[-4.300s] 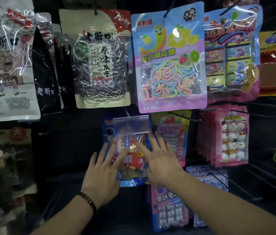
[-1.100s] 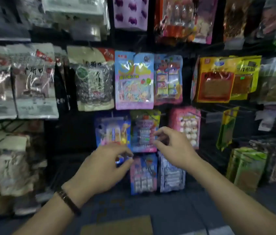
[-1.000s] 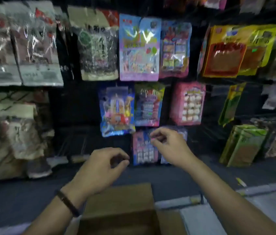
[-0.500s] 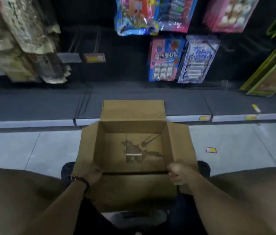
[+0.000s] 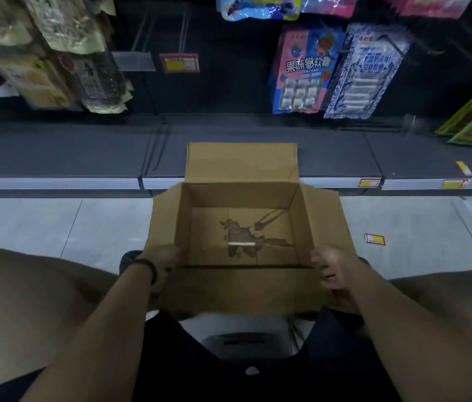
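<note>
Cardboard box (image 5: pixel 240 195), open-topped, spans the gap between both hands.
Left hand (image 5: pixel 162 261) and right hand (image 5: pixel 333 268) each curl tight round a near corner, flaps (image 5: pixel 242 162) splayed beyond them; lifting evenly, grips level, should keep it from twisting.

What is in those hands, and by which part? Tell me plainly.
The open brown cardboard box. The left hand has its grip on the near-left corner, the right hand on the near-right corner, both at the rim.
</note>
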{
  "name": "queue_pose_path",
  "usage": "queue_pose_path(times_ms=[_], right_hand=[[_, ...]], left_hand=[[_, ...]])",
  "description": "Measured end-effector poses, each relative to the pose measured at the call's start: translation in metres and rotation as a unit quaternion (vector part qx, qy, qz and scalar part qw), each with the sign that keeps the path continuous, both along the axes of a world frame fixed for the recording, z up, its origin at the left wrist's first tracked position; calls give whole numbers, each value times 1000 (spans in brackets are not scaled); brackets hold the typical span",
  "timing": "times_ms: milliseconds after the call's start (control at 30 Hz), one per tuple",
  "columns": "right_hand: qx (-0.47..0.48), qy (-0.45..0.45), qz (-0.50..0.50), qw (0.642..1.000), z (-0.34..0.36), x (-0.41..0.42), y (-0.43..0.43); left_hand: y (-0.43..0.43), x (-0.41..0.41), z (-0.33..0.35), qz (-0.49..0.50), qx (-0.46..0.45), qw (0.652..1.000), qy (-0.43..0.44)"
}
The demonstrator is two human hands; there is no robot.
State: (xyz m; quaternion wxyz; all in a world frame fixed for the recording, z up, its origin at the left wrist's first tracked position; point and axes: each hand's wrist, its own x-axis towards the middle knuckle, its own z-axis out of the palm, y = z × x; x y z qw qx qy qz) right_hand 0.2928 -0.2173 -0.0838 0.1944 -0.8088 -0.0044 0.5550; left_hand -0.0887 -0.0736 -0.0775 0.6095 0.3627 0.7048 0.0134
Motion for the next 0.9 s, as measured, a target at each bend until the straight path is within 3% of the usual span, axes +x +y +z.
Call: queue_pose_path(times_ms=[133, 267, 433, 567, 633, 700, 800, 900], right_hand=[[47, 4, -55, 997, 23, 19, 13], [70, 68, -110, 989, 31, 30, 26], [29, 18, -83, 996, 34, 34, 32], [99, 48, -134, 985, 23, 20, 52], [132, 3, -107, 985, 7, 11, 67], [117, -81, -39, 989, -4, 11, 83], [141, -106, -32, 984, -13, 25, 117], [192, -124, -11, 974, -20, 47, 158]], left_hand=[[9, 10, 36, 62, -2, 997, -36], [17, 15, 19, 73, 51, 996, 28], [20, 28, 24, 158, 25, 986, -42], [22, 42, 14, 142, 114, 983, -32], [14, 54, 8, 63, 188, 980, -6], [3, 60, -9, -99, 224, 967, 76], [-2, 53, -48, -263, 204, 935, 123], [9, 44, -84, -337, 168, 915, 144]])
